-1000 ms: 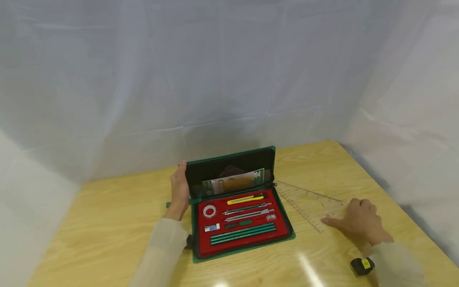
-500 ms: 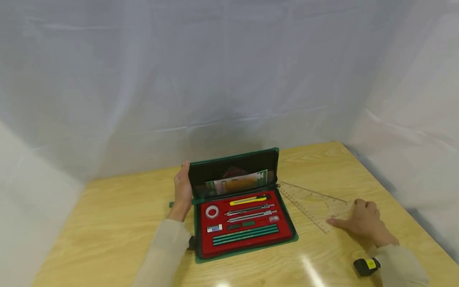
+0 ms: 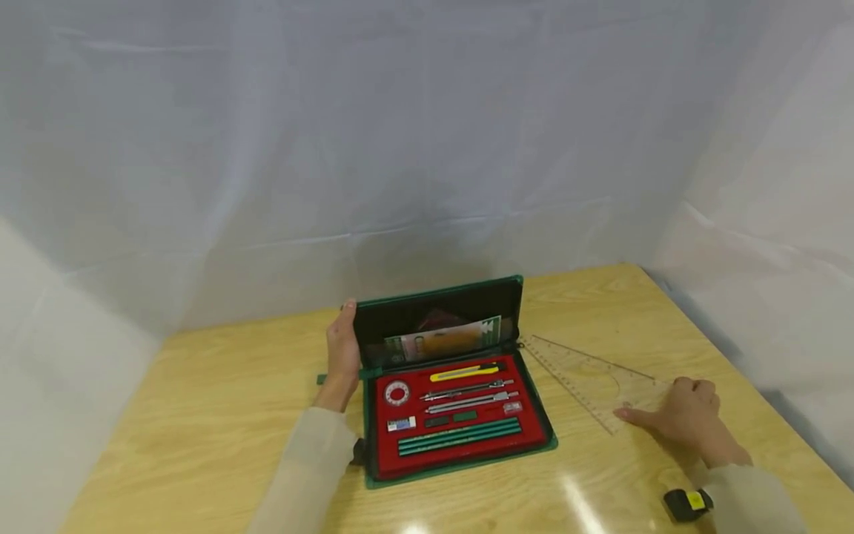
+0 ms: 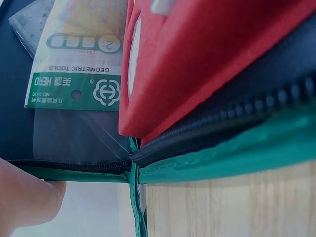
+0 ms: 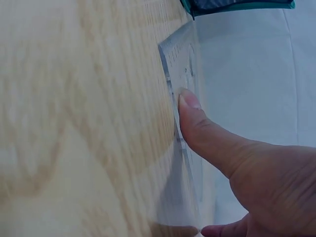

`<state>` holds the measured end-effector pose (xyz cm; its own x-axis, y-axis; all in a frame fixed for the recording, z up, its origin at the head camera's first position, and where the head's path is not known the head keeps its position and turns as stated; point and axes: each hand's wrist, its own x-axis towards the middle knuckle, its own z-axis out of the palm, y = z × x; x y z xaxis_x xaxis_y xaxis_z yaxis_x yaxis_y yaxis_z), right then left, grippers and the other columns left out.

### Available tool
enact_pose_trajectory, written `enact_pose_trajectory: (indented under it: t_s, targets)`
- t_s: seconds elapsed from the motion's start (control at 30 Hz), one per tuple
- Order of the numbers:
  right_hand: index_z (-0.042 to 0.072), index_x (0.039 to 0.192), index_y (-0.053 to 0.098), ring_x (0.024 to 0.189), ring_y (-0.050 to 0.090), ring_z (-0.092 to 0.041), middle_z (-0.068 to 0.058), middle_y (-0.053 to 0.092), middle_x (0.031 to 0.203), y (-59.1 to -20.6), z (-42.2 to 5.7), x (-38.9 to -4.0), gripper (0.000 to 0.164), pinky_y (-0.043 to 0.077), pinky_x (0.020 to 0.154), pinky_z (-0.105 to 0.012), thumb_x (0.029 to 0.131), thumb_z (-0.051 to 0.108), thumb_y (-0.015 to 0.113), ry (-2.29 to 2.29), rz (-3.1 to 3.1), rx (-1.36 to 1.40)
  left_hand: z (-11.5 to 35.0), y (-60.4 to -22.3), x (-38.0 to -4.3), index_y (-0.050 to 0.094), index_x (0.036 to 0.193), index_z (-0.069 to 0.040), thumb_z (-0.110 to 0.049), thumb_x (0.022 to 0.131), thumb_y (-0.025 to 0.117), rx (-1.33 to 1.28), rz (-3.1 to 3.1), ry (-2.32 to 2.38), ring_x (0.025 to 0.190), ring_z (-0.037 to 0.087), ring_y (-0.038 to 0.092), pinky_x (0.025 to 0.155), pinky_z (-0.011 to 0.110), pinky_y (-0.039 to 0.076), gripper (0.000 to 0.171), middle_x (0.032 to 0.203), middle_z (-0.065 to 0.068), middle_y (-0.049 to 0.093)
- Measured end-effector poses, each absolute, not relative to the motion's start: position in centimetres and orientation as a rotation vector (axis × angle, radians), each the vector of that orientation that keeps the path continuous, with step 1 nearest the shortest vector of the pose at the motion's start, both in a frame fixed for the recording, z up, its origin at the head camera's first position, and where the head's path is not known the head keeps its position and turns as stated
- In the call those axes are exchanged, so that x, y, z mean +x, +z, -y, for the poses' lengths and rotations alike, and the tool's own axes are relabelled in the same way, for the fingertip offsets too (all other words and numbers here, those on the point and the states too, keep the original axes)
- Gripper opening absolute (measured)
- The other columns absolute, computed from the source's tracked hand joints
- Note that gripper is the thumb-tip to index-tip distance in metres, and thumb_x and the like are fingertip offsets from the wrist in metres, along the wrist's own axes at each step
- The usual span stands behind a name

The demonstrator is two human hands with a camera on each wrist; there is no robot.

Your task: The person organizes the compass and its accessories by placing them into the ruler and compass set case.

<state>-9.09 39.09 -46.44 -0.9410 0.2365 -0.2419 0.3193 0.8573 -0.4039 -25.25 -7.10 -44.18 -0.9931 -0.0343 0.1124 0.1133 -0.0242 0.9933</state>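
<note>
A green zip-up drawing set case (image 3: 463, 450) stands open on the table, its lid (image 3: 373, 324) raised. My left hand (image 3: 342, 354) holds the lid's left edge; in the left wrist view only part of a finger (image 4: 27, 192) shows at that edge. A clear set square (image 3: 583, 374) is right of the case, one pointed corner by the case's hinge. My right hand (image 3: 687, 419) grips its right end, the thumb on the near edge and the other fingers at the far side. In the right wrist view the thumb (image 5: 207, 131) presses the set square's edge.
The red tray holds a yellow utility knife (image 3: 467, 371), a compass (image 3: 467, 390), green pencils (image 3: 460, 436), an eraser (image 3: 401, 423) and a round white dial (image 3: 396, 394). A printed card (image 3: 443, 340) sits in the lid pocket. White cloth (image 3: 427, 148) hangs behind the table.
The head view has shifted a little. My right hand and the set square's far edge have moved slightly right relative to the case. My left hand keeps its hold on the lid.
</note>
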Motion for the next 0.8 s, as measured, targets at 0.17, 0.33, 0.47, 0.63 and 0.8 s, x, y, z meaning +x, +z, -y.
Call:
enact_pose_trajectory:
  t_s: [0.17, 0.33, 0.47, 0.63, 0.8]
  targets:
    - [-0.030, 0.114, 0.031, 0.102, 0.026, -0.063, -0.052, 0.025, 0.109, -46.68, -39.38, -8.97, 0.109, 0.030, 0.084, -0.068, 0.074, 0.064, 0.070, -0.660, -2.920, 0.405, 7.13, -44.26, -25.28, 0.026, 0.150, -0.006, -0.046, 0.102, 0.036, -0.081, 2.135, -2.171, 0.142, 0.017, 0.012, 0.115, 0.039, 0.009, 0.064, 0.156, 0.006, 0.018]
    - [-0.030, 0.118, 0.028, 0.105, 0.024, -0.064, -0.053, 0.023, 0.113, -46.69, -39.55, -8.98, 0.109, 0.030, 0.086, -0.070, 0.076, 0.061, 0.070, -0.693, -2.923, 0.386, 7.08, -44.38, -25.22, 0.027, 0.150, -0.006, -0.049, 0.100, 0.037, -0.087, 2.129, -2.151, 0.142, 0.018, 0.013, 0.115, 0.039, 0.010, 0.067, 0.156, 0.005, 0.019]
    - [-0.030, 0.122, 0.024, 0.105, 0.025, -0.066, -0.054, 0.018, 0.117, -46.78, -39.71, -9.00, 0.112, 0.032, 0.085, -0.070, 0.075, 0.060, 0.071, -0.709, -2.925, 0.375, 7.02, -44.42, -25.27, 0.026, 0.149, -0.004, -0.047, 0.101, 0.038, -0.090, 2.124, -2.154, 0.142, 0.019, 0.013, 0.115, 0.040, 0.009, 0.066, 0.156, 0.007, 0.019]
    - [-0.030, 0.121, 0.026, 0.103, 0.029, -0.064, -0.054, 0.019, 0.115, -46.93, -39.95, -9.06, 0.110, 0.034, 0.085, -0.069, 0.076, 0.060, 0.071, -0.694, -2.924, 0.361, 6.93, -44.25, -25.24, 0.024, 0.150, -0.002, -0.043, 0.102, 0.036, -0.101, 2.140, -2.160, 0.143, 0.019, 0.011, 0.115, 0.039, 0.009, 0.064, 0.156, 0.008, 0.017]
    - [-0.031, 0.122, 0.025, 0.104, 0.027, -0.065, -0.054, 0.018, 0.116, -46.98, -39.88, -9.14, 0.111, 0.034, 0.086, -0.070, 0.076, 0.059, 0.071, -0.724, -2.913, 0.364, 7.03, -44.22, -25.17, 0.023, 0.150, -0.001, -0.040, 0.103, 0.036, -0.108, 2.135, -2.157, 0.143, 0.019, 0.011, 0.115, 0.040, 0.008, 0.062, 0.156, 0.007, 0.017]
